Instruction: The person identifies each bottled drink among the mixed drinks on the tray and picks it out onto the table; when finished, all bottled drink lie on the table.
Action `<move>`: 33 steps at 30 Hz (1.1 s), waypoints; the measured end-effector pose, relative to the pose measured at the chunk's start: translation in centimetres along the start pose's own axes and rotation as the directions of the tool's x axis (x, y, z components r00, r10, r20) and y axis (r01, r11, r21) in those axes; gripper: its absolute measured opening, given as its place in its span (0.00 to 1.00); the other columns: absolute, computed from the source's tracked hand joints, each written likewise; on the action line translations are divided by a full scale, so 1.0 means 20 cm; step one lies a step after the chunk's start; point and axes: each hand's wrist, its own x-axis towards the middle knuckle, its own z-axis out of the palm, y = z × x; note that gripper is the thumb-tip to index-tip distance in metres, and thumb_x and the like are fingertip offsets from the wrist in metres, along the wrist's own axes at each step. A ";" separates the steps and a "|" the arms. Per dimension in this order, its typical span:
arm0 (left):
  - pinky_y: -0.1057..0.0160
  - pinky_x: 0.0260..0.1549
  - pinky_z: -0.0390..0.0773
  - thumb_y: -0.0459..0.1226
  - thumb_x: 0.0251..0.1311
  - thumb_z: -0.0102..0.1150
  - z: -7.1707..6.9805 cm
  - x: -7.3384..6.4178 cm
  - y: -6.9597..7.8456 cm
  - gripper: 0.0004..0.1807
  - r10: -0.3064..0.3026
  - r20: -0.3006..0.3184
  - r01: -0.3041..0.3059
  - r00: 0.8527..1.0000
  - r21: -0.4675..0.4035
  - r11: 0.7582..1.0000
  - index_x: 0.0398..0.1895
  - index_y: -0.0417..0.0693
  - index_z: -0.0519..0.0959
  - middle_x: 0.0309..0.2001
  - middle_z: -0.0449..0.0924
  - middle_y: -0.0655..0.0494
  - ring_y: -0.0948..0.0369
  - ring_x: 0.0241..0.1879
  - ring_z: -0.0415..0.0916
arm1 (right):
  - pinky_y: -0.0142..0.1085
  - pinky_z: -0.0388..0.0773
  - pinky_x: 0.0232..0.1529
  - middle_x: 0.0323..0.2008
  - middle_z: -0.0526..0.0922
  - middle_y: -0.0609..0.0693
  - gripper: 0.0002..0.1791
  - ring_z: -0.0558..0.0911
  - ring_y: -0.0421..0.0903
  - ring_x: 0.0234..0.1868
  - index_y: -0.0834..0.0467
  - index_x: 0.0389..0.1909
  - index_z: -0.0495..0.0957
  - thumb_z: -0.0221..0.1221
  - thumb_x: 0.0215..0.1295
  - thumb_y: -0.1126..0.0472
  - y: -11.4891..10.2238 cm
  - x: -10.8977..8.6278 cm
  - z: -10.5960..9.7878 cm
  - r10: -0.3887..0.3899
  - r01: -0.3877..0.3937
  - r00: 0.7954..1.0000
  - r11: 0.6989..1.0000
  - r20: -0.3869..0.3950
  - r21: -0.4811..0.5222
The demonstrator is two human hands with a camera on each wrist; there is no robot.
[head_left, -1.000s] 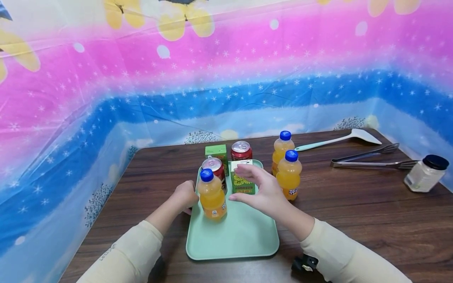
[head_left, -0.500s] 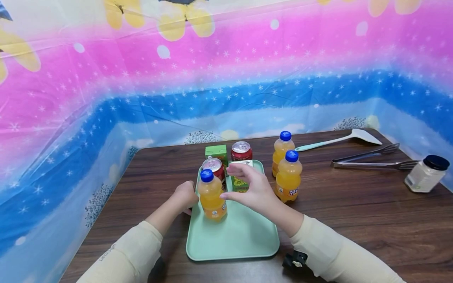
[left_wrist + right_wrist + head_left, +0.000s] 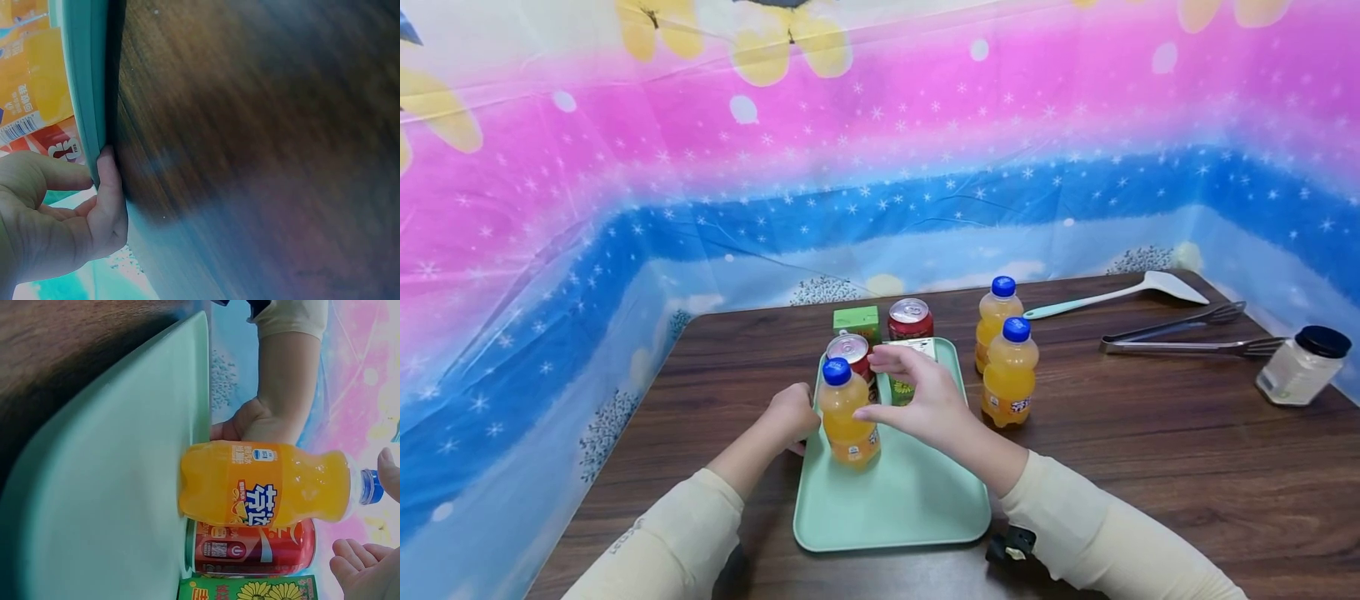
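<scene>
My left hand (image 3: 792, 414) grips the left rim of a light green tray (image 3: 902, 508), and the left wrist view shows thumb and finger pinching the tray's edge. On the tray, beside that hand, an orange soda bottle (image 3: 850, 429) with a blue cap stands upright. Just right of it hovers my right hand (image 3: 928, 400), thumb and fingers spread apart near the bottle's upper part. A red soda can (image 3: 253, 547) stands behind the bottle. Next to it a green drink carton (image 3: 250, 589) with yellow flowers is partly covered by my right hand in the head view.
Toward the tray's far end are another green carton (image 3: 856, 320) and another red can (image 3: 911, 315). Two more orange soda bottles (image 3: 1009, 383) stand right of the tray. Farther right lie a white spatula (image 3: 1172, 286), metal tongs (image 3: 1172, 343) and a black-lidded jar (image 3: 1302, 371).
My right hand has moved left across the flowered carton, toward the bottle on the tray. The left hand, the tray and the drinks have stayed in place.
</scene>
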 end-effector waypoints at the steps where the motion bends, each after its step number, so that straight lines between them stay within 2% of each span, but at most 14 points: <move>1: 0.60 0.13 0.82 0.22 0.50 0.53 0.00 0.00 0.00 0.11 0.001 -0.001 -0.001 1.000 0.000 1.000 0.38 0.34 0.69 0.30 0.70 0.43 0.52 0.26 0.77 | 0.43 0.76 0.54 0.52 0.78 0.52 0.39 0.77 0.44 0.54 0.61 0.59 0.69 0.72 0.45 0.54 0.00 0.00 0.00 0.005 -0.005 1.000 1.000 0.002 0.000; 20: 0.59 0.14 0.82 0.23 0.52 0.54 0.01 0.01 -0.01 0.13 -0.004 0.001 0.004 1.000 -0.020 1.000 0.42 0.34 0.69 0.31 0.71 0.43 0.53 0.27 0.77 | 0.41 0.75 0.55 0.51 0.78 0.49 0.37 0.76 0.42 0.53 0.59 0.58 0.70 0.73 0.45 0.56 0.01 0.00 0.07 0.028 -0.029 0.999 0.999 0.026 0.027; 33: 0.60 0.13 0.81 0.23 0.51 0.53 0.01 0.01 -0.01 0.13 0.009 -0.001 -0.009 1.000 -0.004 1.000 0.42 0.33 0.69 0.31 0.71 0.43 0.52 0.26 0.77 | 0.43 0.77 0.53 0.52 0.77 0.48 0.37 0.77 0.43 0.51 0.58 0.58 0.70 0.72 0.45 0.53 0.03 0.00 0.12 0.057 -0.059 0.997 0.998 0.051 0.030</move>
